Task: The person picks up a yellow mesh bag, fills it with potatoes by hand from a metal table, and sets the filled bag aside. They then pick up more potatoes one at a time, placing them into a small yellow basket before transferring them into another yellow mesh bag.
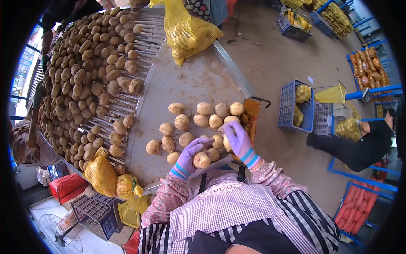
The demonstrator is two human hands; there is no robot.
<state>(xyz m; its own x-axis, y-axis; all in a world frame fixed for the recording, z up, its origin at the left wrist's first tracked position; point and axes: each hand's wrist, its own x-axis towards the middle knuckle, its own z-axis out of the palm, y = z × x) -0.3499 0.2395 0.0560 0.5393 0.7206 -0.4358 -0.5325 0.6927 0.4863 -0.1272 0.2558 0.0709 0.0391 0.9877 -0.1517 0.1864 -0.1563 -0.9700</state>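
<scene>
Both my hands wear purple gloves with blue cuffs, low over the metal table point(160, 91). My left hand point(191, 155) is closed on a potato point(201, 160) near the table's front edge. To its right, my right hand point(237, 138) grips another potato point(227, 143), partly hidden by the fingers. Several loose potatoes point(182, 122) lie on the metal just beyond and left of my hands. An orange crate point(252, 111) with potatoes in it sits at the table's right edge, beside my right hand.
A large heap of potatoes point(80, 84) covers the slatted rollers at left. Filled yellow net bags stand at the table's far edge point(186, 36) and near left point(101, 172). A blue crate point(287, 106) is on the floor at right, near a person in black point(353, 146).
</scene>
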